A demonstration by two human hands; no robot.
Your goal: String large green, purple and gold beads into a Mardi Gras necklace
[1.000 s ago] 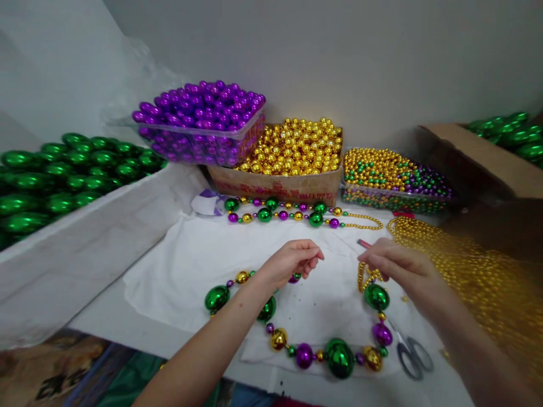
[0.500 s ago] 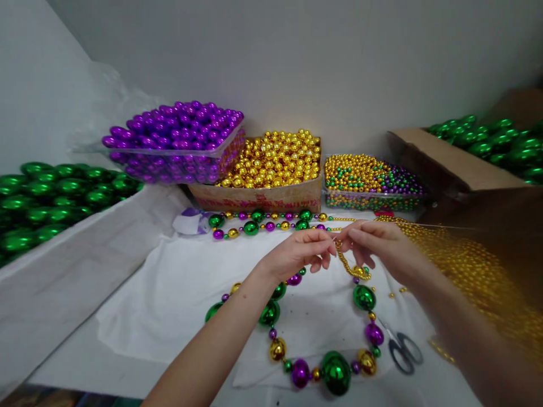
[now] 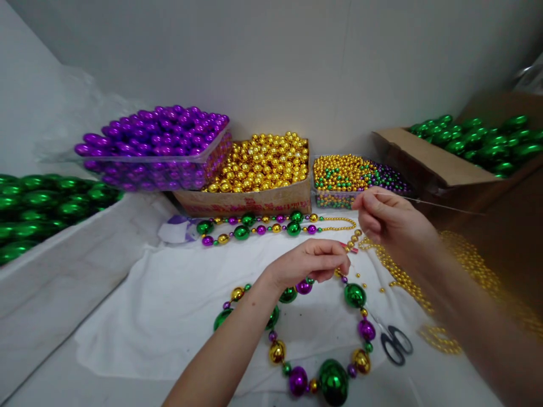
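Note:
My left hand (image 3: 316, 260), its fingertips pinched together, holds the lower end of a short strand of small gold beads (image 3: 354, 240). Higher and to the right, my right hand (image 3: 384, 215) is closed near the strand's upper end, with a thin pale thread (image 3: 449, 209) running out rightward from its fingers. What lies inside the fingertips is partly hidden. Below both hands, a necklace of big green, purple and gold beads (image 3: 333, 381) curves over the white cloth (image 3: 169, 316). My left forearm covers part of it. Scissors (image 3: 396, 343) with dark handles lie right of the necklace.
Behind are a tub of purple beads (image 3: 161, 135), a carton of gold beads (image 3: 258, 164) and a tub of small mixed beads (image 3: 348, 172). Green beads fill boxes at left (image 3: 51, 209) and right (image 3: 483, 141). A finished-looking necklace (image 3: 254, 223) and gold bead strands (image 3: 403, 277) lie around.
My hands have moved apart: the right one went up and to the right, the left one slightly down. The gold bead strand, hanging loosely before, now stretches between them. The view has shifted slightly.

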